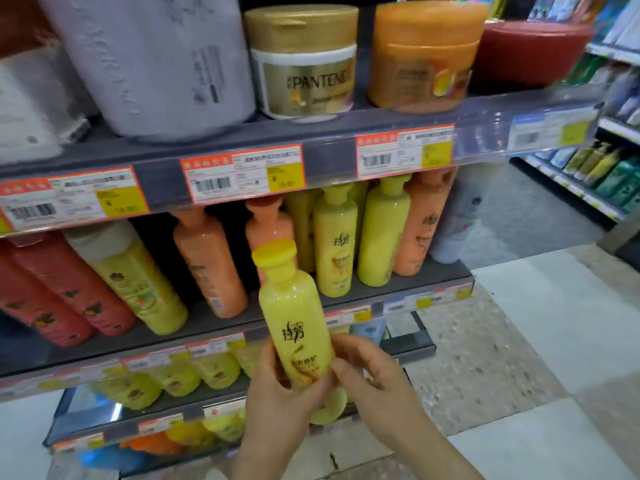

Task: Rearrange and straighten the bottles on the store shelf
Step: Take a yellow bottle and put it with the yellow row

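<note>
Gripping one yellow bottle (294, 317) upright before the shelf (214, 322), left hand (277, 400) and right hand (374, 379) both clamped round its base.

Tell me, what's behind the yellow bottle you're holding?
Behind the held yellow bottle, gripped by the left hand and right hand, stands an orange bottle on the shelf. Its lower part is covered.

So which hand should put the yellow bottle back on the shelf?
Probably the left hand: it wraps the yellow bottle's base, nearer the shelf gap. The right hand only pinches its side.
</note>
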Demonstrator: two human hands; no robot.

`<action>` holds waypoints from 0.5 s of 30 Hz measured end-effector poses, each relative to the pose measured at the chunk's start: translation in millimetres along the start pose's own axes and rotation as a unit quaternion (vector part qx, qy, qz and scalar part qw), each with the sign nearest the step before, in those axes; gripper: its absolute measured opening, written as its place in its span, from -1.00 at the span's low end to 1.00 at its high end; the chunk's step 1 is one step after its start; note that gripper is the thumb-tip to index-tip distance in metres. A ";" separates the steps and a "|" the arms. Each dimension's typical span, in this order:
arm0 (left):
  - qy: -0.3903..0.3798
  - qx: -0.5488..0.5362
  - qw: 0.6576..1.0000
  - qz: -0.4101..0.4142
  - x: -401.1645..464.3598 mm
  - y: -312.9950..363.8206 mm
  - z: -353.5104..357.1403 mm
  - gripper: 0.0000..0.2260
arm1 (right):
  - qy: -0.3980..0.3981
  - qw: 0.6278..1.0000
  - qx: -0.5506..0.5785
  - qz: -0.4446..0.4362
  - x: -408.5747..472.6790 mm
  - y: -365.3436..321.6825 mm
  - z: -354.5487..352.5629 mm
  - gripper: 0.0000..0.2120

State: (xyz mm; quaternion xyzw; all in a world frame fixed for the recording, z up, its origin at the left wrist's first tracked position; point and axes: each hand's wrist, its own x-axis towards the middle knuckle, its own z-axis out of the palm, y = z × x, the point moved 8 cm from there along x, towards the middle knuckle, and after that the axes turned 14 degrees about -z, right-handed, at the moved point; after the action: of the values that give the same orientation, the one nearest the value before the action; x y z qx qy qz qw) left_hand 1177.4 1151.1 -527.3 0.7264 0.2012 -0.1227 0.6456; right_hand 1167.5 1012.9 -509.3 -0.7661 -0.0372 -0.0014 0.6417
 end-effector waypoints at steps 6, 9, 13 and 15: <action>-0.009 0.011 1.000 -0.004 -4.2 -1.1 39.0 -0.49 | 0.017 1.000 -0.020 0.005 -0.4 13.1 -44.5 -0.81; 0.025 0.010 0.999 -0.017 -7.6 -4.5 42.5 -0.48 | 0.015 1.000 -0.025 0.001 7.0 14.4 -59.0 -0.81; 0.080 -0.010 0.996 -0.024 -4.2 -9.9 23.3 -0.42 | 0.020 0.999 -0.022 -0.016 38.3 8.8 -54.6 -0.84; 0.107 -0.024 0.994 -0.026 -2.0 -15.4 3.5 -0.42 | -0.005 0.999 -0.033 -0.036 58.1 5.5 -32.4 -0.72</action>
State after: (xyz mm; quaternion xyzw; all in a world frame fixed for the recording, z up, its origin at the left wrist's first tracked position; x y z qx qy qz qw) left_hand 1169.0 1148.6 -540.6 0.7142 0.2908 -0.0565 0.6342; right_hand 1227.1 983.2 -506.1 -0.7848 -0.0684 -0.0219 0.6155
